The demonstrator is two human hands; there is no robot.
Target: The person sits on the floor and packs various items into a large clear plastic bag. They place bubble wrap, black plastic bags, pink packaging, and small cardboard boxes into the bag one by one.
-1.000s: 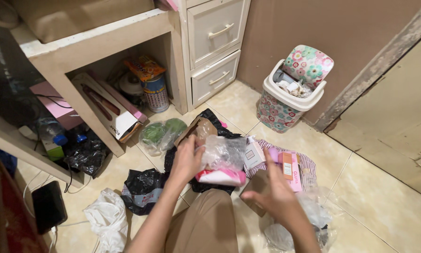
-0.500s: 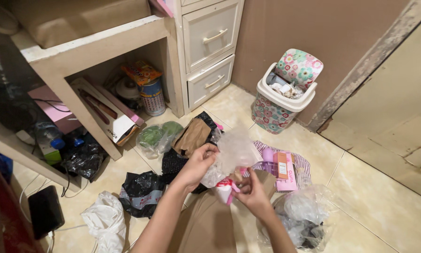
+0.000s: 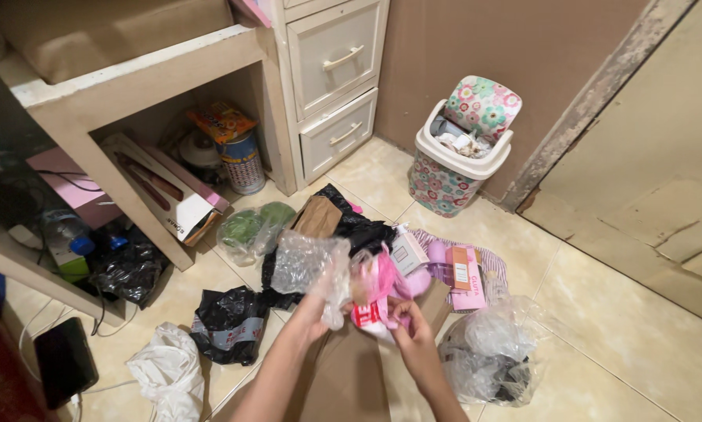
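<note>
While the left hand pinched a crumpled clear plastic bag at centre frame, the right hand closed its fingers on a pink and white packet just beside it. The packet looked drawn out of the bag, judging by how the two sat apart; much clutter lay unsorted on the tiled floor. A pink rectangular box with an orange label lay right of centre, a black bag lower left, and a floral waste bin stood full at upper right.
</note>
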